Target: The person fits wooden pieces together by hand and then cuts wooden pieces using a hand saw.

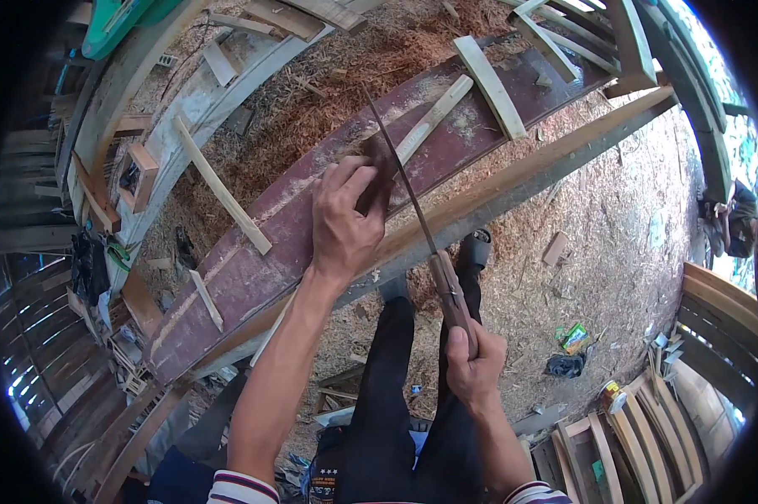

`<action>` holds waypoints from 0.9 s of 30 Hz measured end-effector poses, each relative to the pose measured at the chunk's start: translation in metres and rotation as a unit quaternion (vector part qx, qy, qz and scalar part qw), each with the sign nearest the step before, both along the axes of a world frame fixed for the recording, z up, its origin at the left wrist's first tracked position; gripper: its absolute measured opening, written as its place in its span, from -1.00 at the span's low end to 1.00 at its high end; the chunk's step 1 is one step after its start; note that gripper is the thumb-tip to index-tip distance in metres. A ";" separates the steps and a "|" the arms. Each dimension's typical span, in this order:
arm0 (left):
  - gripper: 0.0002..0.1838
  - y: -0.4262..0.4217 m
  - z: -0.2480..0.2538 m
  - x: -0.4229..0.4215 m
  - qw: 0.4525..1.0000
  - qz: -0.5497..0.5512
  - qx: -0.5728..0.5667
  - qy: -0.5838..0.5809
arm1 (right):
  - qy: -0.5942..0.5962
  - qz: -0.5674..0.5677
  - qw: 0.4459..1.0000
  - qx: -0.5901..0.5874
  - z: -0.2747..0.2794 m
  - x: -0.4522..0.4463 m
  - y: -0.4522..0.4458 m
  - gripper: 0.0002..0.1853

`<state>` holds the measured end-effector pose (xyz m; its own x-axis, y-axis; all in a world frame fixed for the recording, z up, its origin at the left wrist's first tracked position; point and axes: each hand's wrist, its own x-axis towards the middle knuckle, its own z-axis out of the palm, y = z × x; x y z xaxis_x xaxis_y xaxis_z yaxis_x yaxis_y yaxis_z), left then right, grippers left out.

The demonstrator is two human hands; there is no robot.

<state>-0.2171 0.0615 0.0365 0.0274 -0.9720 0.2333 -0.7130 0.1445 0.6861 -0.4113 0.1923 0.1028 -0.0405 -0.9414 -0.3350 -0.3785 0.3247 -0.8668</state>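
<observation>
My right hand (477, 363) is wrapped round the brown wooden handle (453, 307) of a handsaw. Its long thin blade (404, 178), seen nearly edge-on, slants up and left over the reddish-brown board (270, 227). Just left of the blade, my left hand (345, 210) has its fingers curled round a dark brown wooden piece (379, 178), partly hidden by the hand. Beyond the blade a pale wood strip (434, 120) lies on the board. Whether the blade touches the dark piece I cannot tell.
Pale wood strips (490, 88) lie across the board. A long timber beam (522, 172) runs along its near side. Shavings (597, 244) cover the ground around my feet. Curved wooden pieces (648, 437) stand at lower right, and a person (736, 220) is at the right edge.
</observation>
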 end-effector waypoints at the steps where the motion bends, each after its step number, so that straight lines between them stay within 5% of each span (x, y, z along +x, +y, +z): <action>1: -0.81 0.000 -0.001 -0.001 1.000 -0.002 -0.001 -0.001 | -0.001 -0.002 1.000 -0.001 0.002 0.000 0.003 -0.71; 27: -0.79 -0.003 0.004 -0.001 0.999 -0.006 0.025 0.040 | -0.005 0.011 0.993 -0.117 -0.017 0.004 0.040 -0.77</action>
